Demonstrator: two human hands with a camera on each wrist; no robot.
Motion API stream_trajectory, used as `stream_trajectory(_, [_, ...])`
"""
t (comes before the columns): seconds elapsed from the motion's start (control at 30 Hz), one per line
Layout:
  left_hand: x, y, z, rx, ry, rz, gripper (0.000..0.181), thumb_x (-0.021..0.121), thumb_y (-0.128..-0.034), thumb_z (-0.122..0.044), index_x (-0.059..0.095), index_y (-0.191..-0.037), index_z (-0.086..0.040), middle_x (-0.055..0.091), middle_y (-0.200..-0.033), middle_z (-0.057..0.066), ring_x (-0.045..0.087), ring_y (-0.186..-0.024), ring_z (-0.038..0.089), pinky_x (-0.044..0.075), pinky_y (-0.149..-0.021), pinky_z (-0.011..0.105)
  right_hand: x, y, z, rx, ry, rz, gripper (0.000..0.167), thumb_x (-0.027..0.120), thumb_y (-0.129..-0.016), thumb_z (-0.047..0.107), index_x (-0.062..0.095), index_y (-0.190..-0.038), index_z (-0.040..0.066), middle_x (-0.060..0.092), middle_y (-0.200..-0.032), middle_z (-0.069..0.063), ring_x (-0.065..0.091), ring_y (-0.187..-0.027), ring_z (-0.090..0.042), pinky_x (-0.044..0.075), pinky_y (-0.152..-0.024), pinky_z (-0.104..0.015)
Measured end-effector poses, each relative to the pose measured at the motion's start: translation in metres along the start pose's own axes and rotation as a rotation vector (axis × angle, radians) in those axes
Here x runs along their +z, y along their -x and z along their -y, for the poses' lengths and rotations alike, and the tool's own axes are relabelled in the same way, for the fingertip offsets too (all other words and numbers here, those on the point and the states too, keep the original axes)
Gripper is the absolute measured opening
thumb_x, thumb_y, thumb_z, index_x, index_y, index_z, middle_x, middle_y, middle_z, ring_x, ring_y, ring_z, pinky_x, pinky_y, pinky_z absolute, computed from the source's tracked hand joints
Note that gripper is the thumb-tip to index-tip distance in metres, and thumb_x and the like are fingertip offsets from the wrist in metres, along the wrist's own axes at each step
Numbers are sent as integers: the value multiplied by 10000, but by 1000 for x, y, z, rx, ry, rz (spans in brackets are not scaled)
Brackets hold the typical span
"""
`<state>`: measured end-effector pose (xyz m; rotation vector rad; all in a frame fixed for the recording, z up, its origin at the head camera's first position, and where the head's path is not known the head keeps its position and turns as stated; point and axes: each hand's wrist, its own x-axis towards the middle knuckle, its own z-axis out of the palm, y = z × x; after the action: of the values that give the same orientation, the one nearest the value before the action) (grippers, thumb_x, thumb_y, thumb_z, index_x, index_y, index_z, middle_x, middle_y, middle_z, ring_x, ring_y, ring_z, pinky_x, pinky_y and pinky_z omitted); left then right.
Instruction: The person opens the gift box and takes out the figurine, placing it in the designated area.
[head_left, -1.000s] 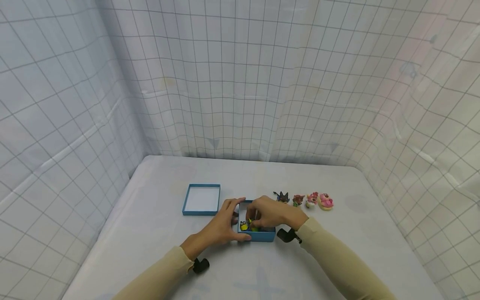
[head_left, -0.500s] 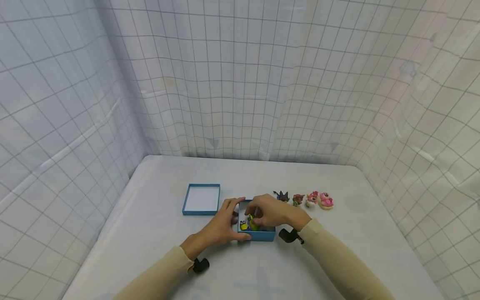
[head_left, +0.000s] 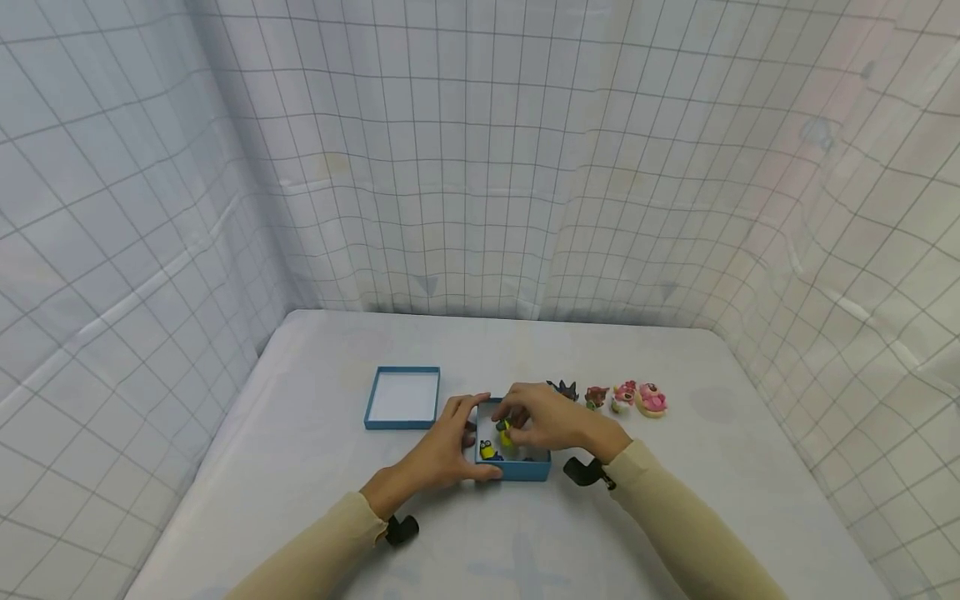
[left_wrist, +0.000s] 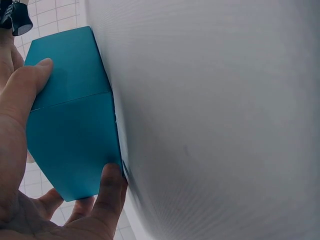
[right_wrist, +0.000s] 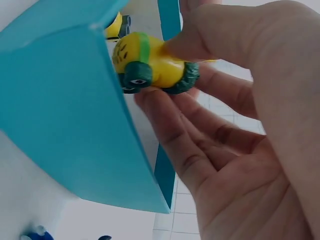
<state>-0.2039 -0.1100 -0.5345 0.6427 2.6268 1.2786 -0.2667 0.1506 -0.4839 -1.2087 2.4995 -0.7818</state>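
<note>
A blue open-topped box (head_left: 525,472) stands on the table with a yellow minion figurine (head_left: 489,451) inside, by its near left corner. My left hand (head_left: 447,446) holds the box's left end, thumb on the near wall and fingers around the far side; the left wrist view shows the box's outer walls (left_wrist: 70,140). Between thumb and fingers my right hand (head_left: 547,417) pinches a second yellow minion figurine (right_wrist: 167,65), which has a green band and dark green goggles. This figurine is at the box's opening, tilted on its side in the right wrist view.
Left of the box lies a shallow blue lid (head_left: 405,427) with a white inside. Behind my right hand stand a dark spiky figurine (head_left: 564,390), a brown one (head_left: 596,397), a pink-and-white one (head_left: 623,397) and a pink one on a round base (head_left: 652,402).
My right hand has risen slightly and shifted a little to the right, lifting the pinched minion figurine up from the box floor. The left hand and box stay in place.
</note>
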Motion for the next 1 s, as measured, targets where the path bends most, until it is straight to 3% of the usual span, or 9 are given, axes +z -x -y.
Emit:
stream_trajectory(0.27, [-1,1,-2,-11,23,0,1196,1043,-910,-366,317,-1834,-142,396,-1766,181,644,-1333,248,627,-1069,417,-5,7,3,-44,8,-75,299,793,-1084,117,797,-1382,92,851,-1330,-24,813,-1155,-142,678,-1035,-366])
stream_trajectory(0.57, [0,1,-1,-25,16,-8,1211,1053,-895,-378,323,-1834,-153,415,-1748,180,635,-1345,274,616,-1079,459,-9,14,9,-52,-18,-161,309,819,-1067,100,745,-1367,103,800,-1317,-44,819,-1200,-191,682,-1068,-378])
stream_trajectory(0.83, [1,0,1,-27,13,-11,1216,1056,-891,-383,322,-1835,-159,405,-1762,180,626,-1361,294,619,-1107,496,-14,21,13,-106,-60,-190,336,820,-1064,25,718,-1384,39,739,-1354,-100,831,-1219,-258,691,-1014,-299])
stream_trajectory(1.0, [2,0,2,-24,12,-12,1219,1057,-890,-385,319,-1837,-171,399,-1767,179,629,-1374,299,618,-1122,509,-17,27,11,-148,-7,-233,391,872,-1038,39,737,-1404,12,766,-1333,-99,821,-1163,-242,709,-983,-355])
